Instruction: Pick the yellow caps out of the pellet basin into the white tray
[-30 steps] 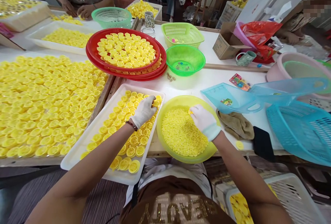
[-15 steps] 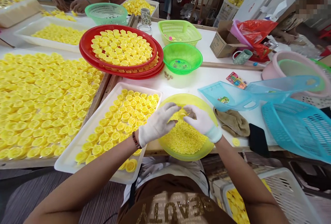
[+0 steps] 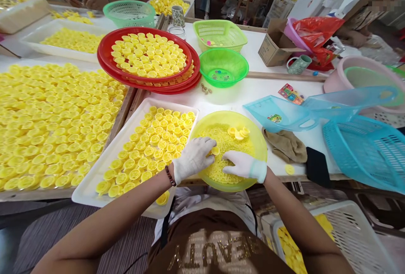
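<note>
Your left hand [image 3: 195, 158] pinches one lemon-slice cup [image 3: 215, 151] over the left side of the yellow basin [image 3: 226, 117]; your right hand [image 3: 242, 165], apart from it, thumb and fingers parted over the pellets [image 3: 223, 138]. Basin sits at the table's front edge, white tray [image 3: 95, 199] just beside its left rim, likely keeping both within reach.

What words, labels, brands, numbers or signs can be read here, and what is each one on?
"BEAUTY": upside down to the camera, in glittery letters on the brown top; the pale lettering around it is too small to read.
Cardboard box: print too small to read.
Colourful card: any wording too small to read.
Sticker on the blue scoop: too small to read.
I can make out no numbers.
</note>
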Available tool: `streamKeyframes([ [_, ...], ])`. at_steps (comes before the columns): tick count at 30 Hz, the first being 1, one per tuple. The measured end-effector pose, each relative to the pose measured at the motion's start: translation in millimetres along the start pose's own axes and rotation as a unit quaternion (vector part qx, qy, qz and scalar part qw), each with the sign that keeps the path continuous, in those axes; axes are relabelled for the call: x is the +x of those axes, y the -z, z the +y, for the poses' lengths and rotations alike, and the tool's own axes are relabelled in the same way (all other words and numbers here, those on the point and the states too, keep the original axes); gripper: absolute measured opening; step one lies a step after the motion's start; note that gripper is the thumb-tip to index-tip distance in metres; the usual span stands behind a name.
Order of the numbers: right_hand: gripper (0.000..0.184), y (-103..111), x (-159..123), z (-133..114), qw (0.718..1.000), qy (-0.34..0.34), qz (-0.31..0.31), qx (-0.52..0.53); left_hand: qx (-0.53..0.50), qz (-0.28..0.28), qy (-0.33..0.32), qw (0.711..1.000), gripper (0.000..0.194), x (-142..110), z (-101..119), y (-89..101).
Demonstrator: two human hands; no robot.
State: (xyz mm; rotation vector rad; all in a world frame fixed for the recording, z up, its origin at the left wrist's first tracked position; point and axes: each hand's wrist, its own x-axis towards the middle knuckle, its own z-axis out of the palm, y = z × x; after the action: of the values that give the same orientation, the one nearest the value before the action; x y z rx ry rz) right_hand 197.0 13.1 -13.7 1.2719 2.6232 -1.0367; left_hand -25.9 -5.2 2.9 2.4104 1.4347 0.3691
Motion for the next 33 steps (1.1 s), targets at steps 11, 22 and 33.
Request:
streamKeyframes([
  [11,0.013,28,-8,-28,0.978,0.081,0.183,0.051,-0.095,0.022,0.046,0.994,0.023,5,7,-4.8],
  [22,0.010,28,-14,-15,0.964,0.063,0.246,0.074,-0.165,0.034,0.047,0.985,0.026,0,8,0.3],
  [33,0.009,33,-5,-32,0.954,0.100,0.264,0.104,-0.175,0.047,0.034,0.983,0.024,0,11,-5.1],
])
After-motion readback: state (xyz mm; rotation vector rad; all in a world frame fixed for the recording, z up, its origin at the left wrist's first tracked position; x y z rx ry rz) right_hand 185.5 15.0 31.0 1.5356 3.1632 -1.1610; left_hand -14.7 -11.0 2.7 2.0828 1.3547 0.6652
